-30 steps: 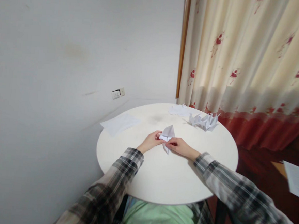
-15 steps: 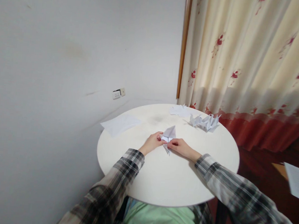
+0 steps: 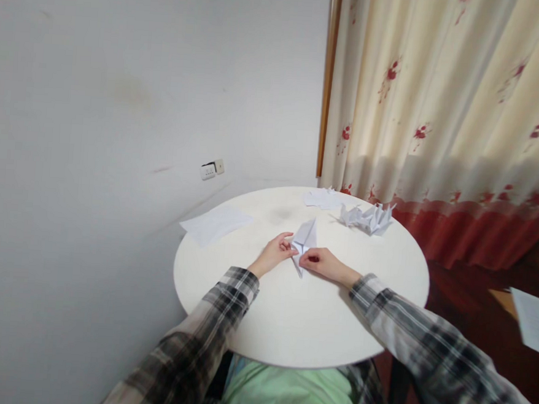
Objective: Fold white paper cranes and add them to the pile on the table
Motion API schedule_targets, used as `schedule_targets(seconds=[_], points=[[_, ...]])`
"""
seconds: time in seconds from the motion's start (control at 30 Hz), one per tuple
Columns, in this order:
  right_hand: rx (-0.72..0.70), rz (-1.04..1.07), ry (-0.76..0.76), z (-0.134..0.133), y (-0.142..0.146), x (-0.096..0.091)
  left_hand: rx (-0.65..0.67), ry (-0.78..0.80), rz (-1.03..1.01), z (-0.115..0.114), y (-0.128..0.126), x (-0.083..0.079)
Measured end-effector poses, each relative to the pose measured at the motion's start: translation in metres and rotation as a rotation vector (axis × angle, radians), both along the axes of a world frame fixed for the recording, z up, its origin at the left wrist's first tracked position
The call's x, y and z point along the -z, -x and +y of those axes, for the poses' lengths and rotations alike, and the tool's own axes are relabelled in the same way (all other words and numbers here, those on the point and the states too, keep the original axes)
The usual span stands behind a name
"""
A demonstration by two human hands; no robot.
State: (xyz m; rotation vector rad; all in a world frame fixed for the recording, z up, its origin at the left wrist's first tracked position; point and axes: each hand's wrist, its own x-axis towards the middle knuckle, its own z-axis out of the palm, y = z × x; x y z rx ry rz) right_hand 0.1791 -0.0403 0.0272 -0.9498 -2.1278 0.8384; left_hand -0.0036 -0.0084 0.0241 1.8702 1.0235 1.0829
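Note:
A partly folded white paper [image 3: 304, 240] with a pointed flap rises from the round white table [image 3: 298, 321] near its middle. My left hand [image 3: 275, 253] pinches the paper's left side with thumb and fingers closed. My right hand [image 3: 321, 263] pinches its right side and lower point, fingers curled. Both wrists rest low over the tabletop, and plaid sleeves cover both forearms.
A flat white sheet [image 3: 215, 222] lies at the table's left edge. Folded paper figures [image 3: 368, 217] and more crumpled white paper [image 3: 321, 197] sit at the far side. A flowered curtain [image 3: 441, 115] hangs to the right; a wall with a socket [image 3: 212, 168] stands behind.
The paper's upper flap now stands taller and narrower than before, drawn in between my fingers. Both hands have stayed in about the same place.

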Motion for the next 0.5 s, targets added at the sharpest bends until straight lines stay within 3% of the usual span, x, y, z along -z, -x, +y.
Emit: schedule_targets(seconds=[0.2,0.37,0.5], points=[[-0.039,-0.001,-0.025,0.0006,0.0003,-0.0018,-0.096,-0.138,0.132,-0.001,0.0014,-0.001],[-0.023,-0.007,-0.147,-0.0002,0.0009,-0.003,0.016,-0.225,0.33,-0.0049,0.001,-0.0056],[-0.043,-0.02,-0.107,-0.0002,0.0007,-0.0028,-0.018,-0.281,0.364,-0.0084,0.0008,-0.0081]])
